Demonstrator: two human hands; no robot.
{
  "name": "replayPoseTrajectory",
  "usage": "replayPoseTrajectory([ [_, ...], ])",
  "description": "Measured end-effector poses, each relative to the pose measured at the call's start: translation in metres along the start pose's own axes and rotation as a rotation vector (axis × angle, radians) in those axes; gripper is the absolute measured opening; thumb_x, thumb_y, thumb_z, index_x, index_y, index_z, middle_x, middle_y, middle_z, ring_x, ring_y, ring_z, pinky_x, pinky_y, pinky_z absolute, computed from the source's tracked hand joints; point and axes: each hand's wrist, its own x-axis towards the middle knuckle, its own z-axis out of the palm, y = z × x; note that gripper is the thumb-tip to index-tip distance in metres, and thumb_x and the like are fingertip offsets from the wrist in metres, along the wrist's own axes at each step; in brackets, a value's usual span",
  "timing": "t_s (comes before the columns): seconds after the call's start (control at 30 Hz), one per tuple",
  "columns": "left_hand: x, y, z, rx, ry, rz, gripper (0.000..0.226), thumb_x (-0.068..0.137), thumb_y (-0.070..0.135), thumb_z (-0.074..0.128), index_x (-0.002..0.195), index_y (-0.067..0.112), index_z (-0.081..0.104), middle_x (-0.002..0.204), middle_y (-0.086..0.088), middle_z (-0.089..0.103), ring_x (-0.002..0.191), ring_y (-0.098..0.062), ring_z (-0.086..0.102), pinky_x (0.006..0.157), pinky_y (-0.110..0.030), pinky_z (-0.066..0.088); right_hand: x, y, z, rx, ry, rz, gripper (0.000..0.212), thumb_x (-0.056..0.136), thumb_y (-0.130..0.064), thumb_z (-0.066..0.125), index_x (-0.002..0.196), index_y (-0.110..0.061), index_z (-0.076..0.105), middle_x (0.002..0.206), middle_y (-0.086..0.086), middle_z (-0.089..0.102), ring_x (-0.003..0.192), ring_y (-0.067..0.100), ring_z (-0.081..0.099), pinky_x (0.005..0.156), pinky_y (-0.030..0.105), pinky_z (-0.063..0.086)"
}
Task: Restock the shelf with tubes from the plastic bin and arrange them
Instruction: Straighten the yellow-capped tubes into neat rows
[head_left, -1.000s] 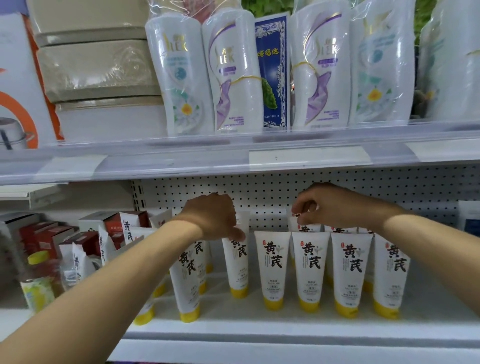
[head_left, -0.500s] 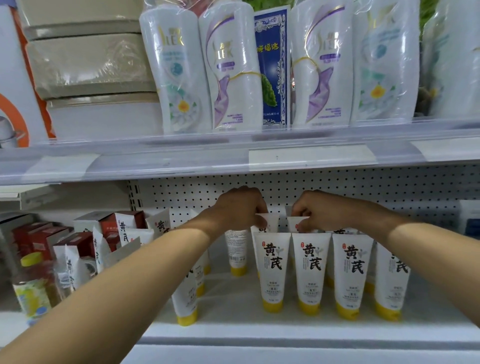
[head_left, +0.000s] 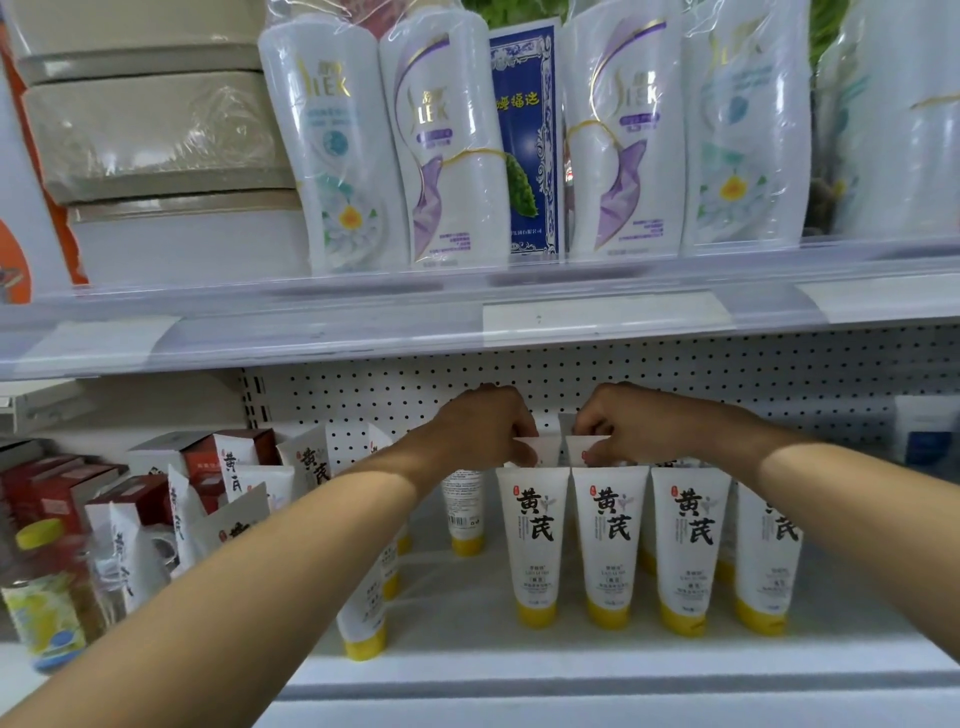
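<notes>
Both hands (head_left: 480, 426) pinch back-row tubes (head_left: 537, 449) (standing upright).

White tubes (head_left: 533, 540) carry black characters and yellow caps; the pegboard (head_left: 727, 384) is white, dotted with dark holes.

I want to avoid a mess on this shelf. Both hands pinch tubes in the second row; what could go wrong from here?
1. The left hand and right hand work just behind the front row of tubes, which stand on narrow yellow caps; a nudge could topple several.
2. The left forearm passes close over the tilted tube at the shelf edge; it might be knocked off.
3. One tube with its barcode side forward may stay unnoticed.
</notes>
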Motion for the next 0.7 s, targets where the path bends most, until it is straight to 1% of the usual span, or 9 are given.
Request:
replayPoseTrajectory([
  [0.1,0.0,0.0,0.001,-0.01,0.004,0.014,0.019,0.083,0.03,0.07,0.098,0.02,0.074,0.089,0.009,0.062,0.09,-0.014,0.062,0.083,-0.032,0.052,-0.001,0.0,0.001,0.0,-0.002,0.01,0.008,0.086,-0.02,0.067,0.084,-0.013,0.071,0.089,0.005,0.07,0.082,0.027,0.066,0.076,0.043,0.054],
  [0.17,0.0,0.0,0.001,-0.022,0.006,0.021,0.019,0.083,0.028,0.07,0.099,0.019,0.074,0.089,0.007,0.064,0.089,-0.014,0.062,0.081,-0.03,0.051,-0.001,0.0,0.001,0.003,0.002,0.017,0.007,0.085,-0.02,0.067,0.085,-0.016,0.072,0.089,0.001,0.07,0.082,0.023,0.067,0.078,0.044,0.056],
  [0.23,-0.001,0.0,0.0,-0.047,-0.001,0.021,0.019,0.083,0.027,0.07,0.1,0.018,0.074,0.085,0.009,0.063,0.082,-0.012,0.061,0.077,-0.028,0.05,-0.001,0.001,0.001,-0.001,0.003,0.019,0.007,0.085,-0.021,0.067,0.085,-0.017,0.072,0.089,-0.002,0.07,0.082,0.02,0.067,0.079,0.045,0.056],
  [0.3,-0.001,0.001,-0.002,-0.089,-0.025,0.015,0.019,0.084,0.026,0.07,0.1,0.017,0.074,0.078,0.013,0.06,0.072,-0.008,0.059,0.073,-0.026,0.05,-0.001,0.001,0.001,-0.005,0.001,0.017,0.007,0.084,-0.022,0.067,0.085,-0.018,0.072,0.089,-0.001,0.07,0.082,0.021,0.067,0.08,0.046,0.056],
  [0.33,0.0,0.001,-0.003,-0.107,-0.038,0.011,0.019,0.084,0.025,0.07,0.1,0.017,0.074,0.078,0.012,0.06,0.069,-0.006,0.058,0.072,-0.026,0.051,-0.001,0.0,0.001,-0.004,-0.001,0.013,0.007,0.085,-0.021,0.066,0.085,-0.017,0.072,0.089,0.001,0.071,0.082,0.022,0.067,0.08,0.046,0.056],
  [0.43,0.002,0.001,-0.004,-0.133,-0.061,-0.003,0.02,0.083,0.024,0.071,0.1,0.015,0.074,0.083,0.007,0.064,0.07,-0.008,0.061,0.074,-0.029,0.054,-0.001,-0.002,0.0,-0.001,-0.009,0.004,0.007,0.086,-0.018,0.065,0.085,-0.017,0.073,0.087,0.001,0.071,0.081,0.023,0.067,0.078,0.044,0.056],
  [0.57,0.004,-0.002,-0.002,-0.185,-0.096,-0.028,0.017,0.083,0.025,0.072,0.097,0.016,0.073,0.084,0.005,0.068,0.076,-0.015,0.068,0.068,-0.025,0.054,0.0,-0.002,0.0,-0.002,-0.008,-0.007,0.007,0.086,-0.018,0.065,0.083,-0.017,0.072,0.084,0.003,0.07,0.075,0.023,0.066,0.072,0.041,0.054],
  [0.63,0.002,-0.002,-0.008,-0.209,-0.085,-0.017,0.019,0.084,0.029,0.07,0.099,0.017,0.073,0.09,0.007,0.069,0.08,-0.013,0.069,0.076,-0.027,0.056,-0.001,-0.004,-0.002,-0.002,-0.005,-0.011,0.009,0.087,-0.021,0.066,0.082,-0.015,0.071,0.082,0.006,0.069,0.065,0.017,0.06,0.063,0.034,0.05],
  [0.7,-0.001,-0.004,-0.02,-0.222,-0.038,0.008,0.018,0.088,0.029,0.065,0.102,0.021,0.073,0.094,0.013,0.068,0.087,-0.008,0.066,0.083,-0.023,0.052,-0.002,-0.007,-0.005,0.017,0.024,-0.013,0.015,0.089,-0.027,0.066,0.085,-0.015,0.072,0.08,0.003,0.069,0.063,0.013,0.059,0.062,0.028,0.047],
])
